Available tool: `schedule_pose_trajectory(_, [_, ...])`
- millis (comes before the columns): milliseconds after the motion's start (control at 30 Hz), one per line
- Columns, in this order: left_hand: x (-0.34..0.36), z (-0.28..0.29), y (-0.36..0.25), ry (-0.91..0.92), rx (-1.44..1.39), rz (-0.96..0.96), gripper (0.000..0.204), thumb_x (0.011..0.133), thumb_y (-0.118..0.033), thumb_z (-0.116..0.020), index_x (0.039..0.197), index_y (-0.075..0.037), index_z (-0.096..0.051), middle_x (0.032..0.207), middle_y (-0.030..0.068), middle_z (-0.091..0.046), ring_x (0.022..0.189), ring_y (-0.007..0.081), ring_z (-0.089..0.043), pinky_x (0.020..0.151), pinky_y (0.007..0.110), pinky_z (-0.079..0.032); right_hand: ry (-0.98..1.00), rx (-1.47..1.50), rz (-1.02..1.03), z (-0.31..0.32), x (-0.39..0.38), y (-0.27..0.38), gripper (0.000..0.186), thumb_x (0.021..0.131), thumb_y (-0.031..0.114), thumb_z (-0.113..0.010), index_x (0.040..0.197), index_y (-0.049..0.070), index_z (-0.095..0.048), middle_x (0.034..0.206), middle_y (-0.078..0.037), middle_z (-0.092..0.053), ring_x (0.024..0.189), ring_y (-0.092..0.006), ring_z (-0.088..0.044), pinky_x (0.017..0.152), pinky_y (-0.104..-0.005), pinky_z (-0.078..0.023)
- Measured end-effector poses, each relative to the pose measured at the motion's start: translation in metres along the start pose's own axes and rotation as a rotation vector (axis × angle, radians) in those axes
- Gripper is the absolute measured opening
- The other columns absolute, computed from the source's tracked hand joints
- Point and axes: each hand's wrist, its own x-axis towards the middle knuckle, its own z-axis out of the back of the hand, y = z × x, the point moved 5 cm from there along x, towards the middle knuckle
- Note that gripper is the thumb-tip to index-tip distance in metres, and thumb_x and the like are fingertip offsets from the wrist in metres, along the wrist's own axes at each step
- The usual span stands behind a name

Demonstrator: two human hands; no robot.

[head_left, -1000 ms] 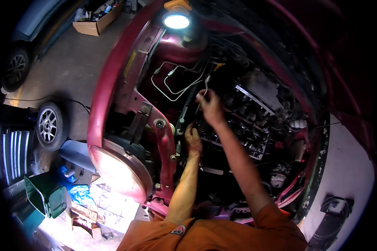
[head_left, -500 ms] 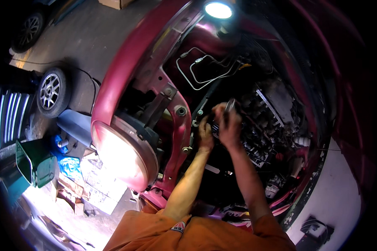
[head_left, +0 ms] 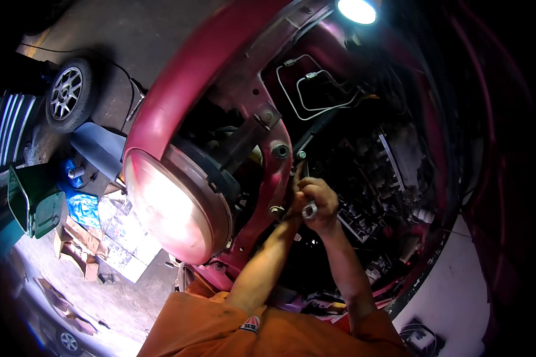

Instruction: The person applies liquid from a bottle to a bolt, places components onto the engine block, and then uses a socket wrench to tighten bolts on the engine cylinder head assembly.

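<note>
My right hand is closed around a silver metal tool; its round, socket-like end points back toward me. Just left of it, my left hand reaches down along the inner edge of the red engine bay. The right hand covers part of the left, and its fingers are too dark to make out. Ahead of both hands sits a bolt head at the end of a dark rod. Another bolt is close by my left wrist. The tool's other end is hidden.
A lit work lamp hangs at the far end. Bent metal pipes cross the bay. On the left are a glaring headlight, a wheel, a green bin and cardboard. Engine parts fill the right side.
My right hand has come back toward me, and the tool's round end now faces me. The left hand sits lower beside the bay's edge. The whole view has shifted a little.
</note>
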Motion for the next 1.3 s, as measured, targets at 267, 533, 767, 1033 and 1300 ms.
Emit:
schedule_pose_trajectory(267, [0.018, -0.009, -0.031, -0.12, 0.247, 0.114, 0.036, 0.092, -0.015, -0.041, 0.12, 0.001, -0.057, 0.12, 0.0148, -0.058, 0.115, 0.0233, -0.052, 0.102, 0.032, -0.036, -0.172, 0.521, -0.898, 0.038, 0.068, -0.113, 0.026, 0.094, 0.021, -0.056, 0.115, 0.006, -0.053, 0.092, -0.004, -0.064, 0.063, -0.0081, -0.056, 0.054, -0.0193, -0.042])
schedule_pose_trajectory(533, [0.014, -0.007, -0.047, -0.051, 0.352, 0.161, 0.04, 0.09, -0.02, -0.043, 0.122, 0.001, -0.055, 0.118, 0.0131, -0.059, 0.109, 0.0227, -0.056, 0.098, 0.032, -0.039, -0.207, 0.233, -0.454, 0.029, 0.021, -0.062, 0.02, 0.093, 0.023, -0.057, 0.098, 0.004, -0.054, 0.089, -0.009, -0.063, 0.066, -0.016, -0.059, 0.056, -0.0248, -0.046])
schedule_pose_trajectory(767, [0.005, -0.006, -0.043, -0.069, 0.126, -0.017, 0.054, 0.092, -0.031, -0.046, 0.135, 0.001, -0.041, 0.121, 0.0098, -0.054, 0.107, 0.0196, -0.054, 0.096, 0.03, -0.041, -0.046, 0.064, 0.012, 0.011, 0.013, -0.004, 0.015, 0.089, 0.015, -0.06, 0.089, 0.003, -0.051, 0.084, -0.014, -0.062, 0.071, -0.0292, -0.063, 0.061, -0.0351, -0.052])
schedule_pose_trajectory(1033, [0.021, -0.012, -0.051, -0.09, 0.336, 0.116, 0.041, 0.085, -0.013, -0.038, 0.116, 0.003, -0.06, 0.117, 0.018, -0.062, 0.113, 0.0288, -0.056, 0.102, 0.034, -0.038, -0.166, 0.472, -0.935, 0.042, 0.06, -0.113, 0.023, 0.095, 0.03, -0.055, 0.096, 0.007, -0.056, 0.079, -0.003, -0.062, 0.057, -0.0074, -0.056, 0.05, -0.0195, -0.042])
schedule_pose_trajectory(1300, [-0.001, -0.002, -0.024, 0.042, -0.035, 0.054, 0.058, 0.089, -0.039, -0.048, 0.133, -0.001, -0.046, 0.13, 0.0188, -0.052, 0.125, 0.026, -0.046, 0.106, 0.035, -0.033, 0.146, -0.086, 0.026, -0.005, 0.004, 0.007, 0.016, 0.087, 0.015, -0.062, 0.084, 0.001, -0.056, 0.086, -0.016, -0.062, 0.073, -0.0315, -0.064, 0.061, -0.0344, -0.052])
